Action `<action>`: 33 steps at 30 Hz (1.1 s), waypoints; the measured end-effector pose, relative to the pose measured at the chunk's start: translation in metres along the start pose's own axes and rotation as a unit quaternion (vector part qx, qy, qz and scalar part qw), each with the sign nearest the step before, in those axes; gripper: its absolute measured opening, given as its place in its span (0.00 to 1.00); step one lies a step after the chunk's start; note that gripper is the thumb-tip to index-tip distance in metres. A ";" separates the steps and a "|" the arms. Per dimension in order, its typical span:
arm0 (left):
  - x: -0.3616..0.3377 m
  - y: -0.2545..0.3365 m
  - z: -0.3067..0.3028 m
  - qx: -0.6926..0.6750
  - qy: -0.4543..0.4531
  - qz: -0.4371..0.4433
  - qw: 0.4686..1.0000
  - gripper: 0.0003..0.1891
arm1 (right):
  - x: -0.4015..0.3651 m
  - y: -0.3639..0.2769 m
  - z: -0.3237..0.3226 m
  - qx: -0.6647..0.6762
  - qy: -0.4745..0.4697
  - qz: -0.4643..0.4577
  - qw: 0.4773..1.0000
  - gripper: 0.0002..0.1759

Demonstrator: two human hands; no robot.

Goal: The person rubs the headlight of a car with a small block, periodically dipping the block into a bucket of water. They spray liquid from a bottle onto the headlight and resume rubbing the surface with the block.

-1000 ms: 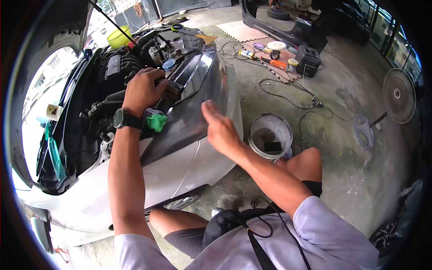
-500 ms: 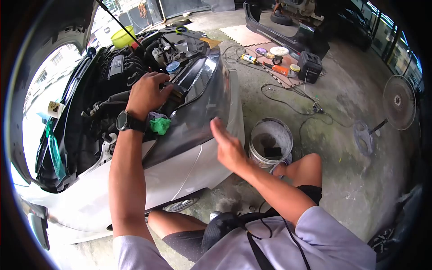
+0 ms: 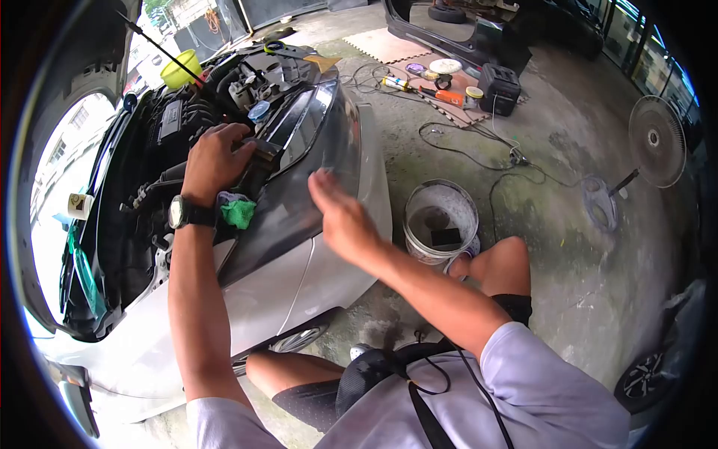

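My left hand point(image 3: 215, 161) rests on the inner edge of the engine bay, thumb spread from the fingers, with nothing visible in it. Just below it lie a green cloth point(image 3: 238, 213) and a purplish cloth point(image 3: 225, 197), bunched together. My right hand point(image 3: 345, 221) is at the dull grey headlight point(image 3: 288, 213) of the silver car. Its fingertips are smeared by motion and its palm side is hidden, so I cannot see whether anything is under it.
A white bucket point(image 3: 419, 243) with a dark block inside stands beside the bumper. Behind it, cables point(image 3: 486, 168), an orange power tool point(image 3: 449, 97) and a black box point(image 3: 499, 90) lie about. A fan point(image 3: 654, 138) stands right. A yellow-green container point(image 3: 179, 69) sits on the engine bay's far side.
The whole view has shifted, so the car sits slightly further left and higher. Relative to the headlight, my right hand has moved inward across its surface. My left hand stays on the edge.
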State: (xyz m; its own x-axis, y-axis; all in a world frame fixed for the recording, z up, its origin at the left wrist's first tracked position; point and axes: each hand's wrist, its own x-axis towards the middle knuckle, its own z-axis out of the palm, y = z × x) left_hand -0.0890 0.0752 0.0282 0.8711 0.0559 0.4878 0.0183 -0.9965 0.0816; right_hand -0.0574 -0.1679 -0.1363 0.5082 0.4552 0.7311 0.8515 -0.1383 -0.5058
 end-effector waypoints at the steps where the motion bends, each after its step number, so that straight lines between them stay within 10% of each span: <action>1: -0.001 -0.001 0.001 0.005 0.000 -0.001 1.000 0.17 | -0.012 -0.019 -0.004 0.024 -0.003 -0.011 1.000 0.37; 7: -0.001 -0.004 0.002 0.002 -0.003 0.002 1.000 0.18 | -0.015 0.037 -0.002 0.070 -0.024 0.118 0.990 0.37; 14: 0.000 0.000 -0.001 0.004 -0.011 0.007 1.000 0.20 | -0.033 0.023 -0.003 0.044 0.005 0.009 0.999 0.38; 17: -0.003 0.005 -0.001 0.001 -0.026 -0.003 1.000 0.23 | -0.015 0.040 -0.004 0.058 -0.047 0.163 0.984 0.38; 24: -0.001 0.002 -0.004 -0.016 -0.023 -0.013 1.000 0.28 | -0.031 0.027 -0.005 0.033 0.003 0.000 0.999 0.40; 27: -0.001 0.003 0.002 -0.007 -0.027 -0.003 1.000 0.30 | -0.008 0.034 -0.011 0.097 -0.075 0.237 0.964 0.41; 29: 0.000 0.007 -0.005 -0.003 -0.047 -0.027 0.999 0.32 | -0.012 0.020 0.001 0.025 0.013 0.045 0.999 0.38; 33: -0.002 0.002 0.000 -0.015 -0.029 -0.010 0.999 0.34 | -0.052 0.033 -0.006 0.021 -0.016 0.046 0.999 0.38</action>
State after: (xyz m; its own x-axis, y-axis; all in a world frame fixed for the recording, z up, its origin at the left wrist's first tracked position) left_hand -0.0905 0.0732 0.0278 0.8978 0.0710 0.4346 0.0216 -0.9928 0.1177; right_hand -0.0547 -0.2012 -0.1883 0.5784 0.4698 0.6669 0.7954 -0.1436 -0.5888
